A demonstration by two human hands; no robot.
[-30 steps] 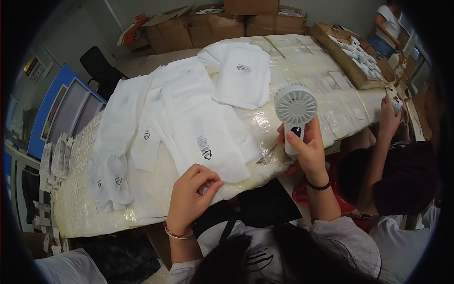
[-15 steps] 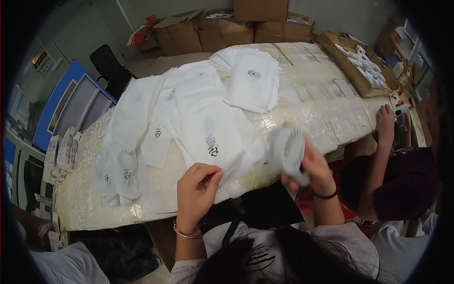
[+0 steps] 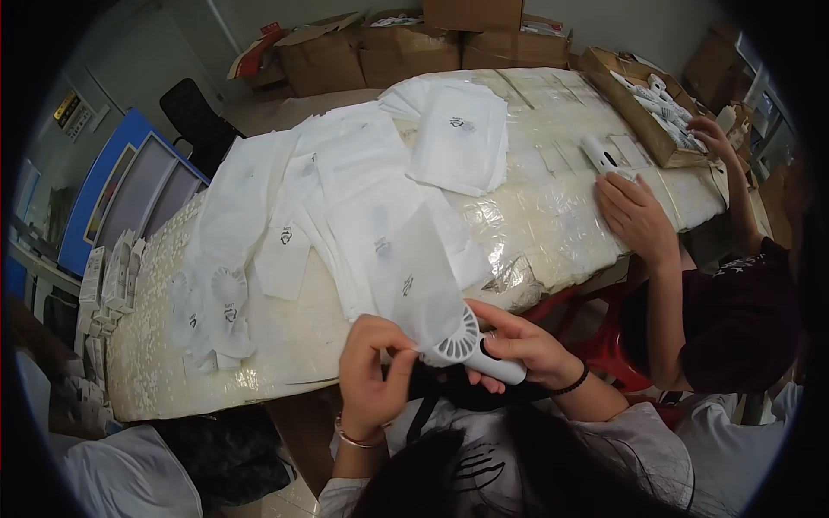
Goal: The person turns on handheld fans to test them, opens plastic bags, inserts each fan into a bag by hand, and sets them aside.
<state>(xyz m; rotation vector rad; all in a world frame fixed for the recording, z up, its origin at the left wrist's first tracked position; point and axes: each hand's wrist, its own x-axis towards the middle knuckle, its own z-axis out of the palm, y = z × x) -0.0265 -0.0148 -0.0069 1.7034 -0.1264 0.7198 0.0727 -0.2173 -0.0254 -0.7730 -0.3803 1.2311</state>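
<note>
Near the table's front edge, my left hand (image 3: 376,367) pinches the edge of a thin white bag (image 3: 419,276) with a printed mark. My right hand (image 3: 527,350) is closed round the handle of a small white fan (image 3: 496,364). The fan's round head is at the bag's lower edge, partly inside or behind it; which one is hard to tell. More white bags (image 3: 363,198) lie spread beyond my hands, with a neat stack (image 3: 462,138) further back. At the left, bagged fans (image 3: 226,315) rest on the plastic-covered table (image 3: 294,350).
On the right, a co-worker's hand (image 3: 635,216) touches another fan (image 3: 604,155), and their other hand reaches to an open carton (image 3: 665,142) of fans. Small boxes (image 3: 108,281) are stacked at the left edge. Cardboard boxes (image 3: 324,65) and a black chair (image 3: 197,125) stand behind.
My right hand has brought the fan down and left to my left hand. The bag in my left hand is now lifted off the pile. The co-worker has laid a fan on the table.
</note>
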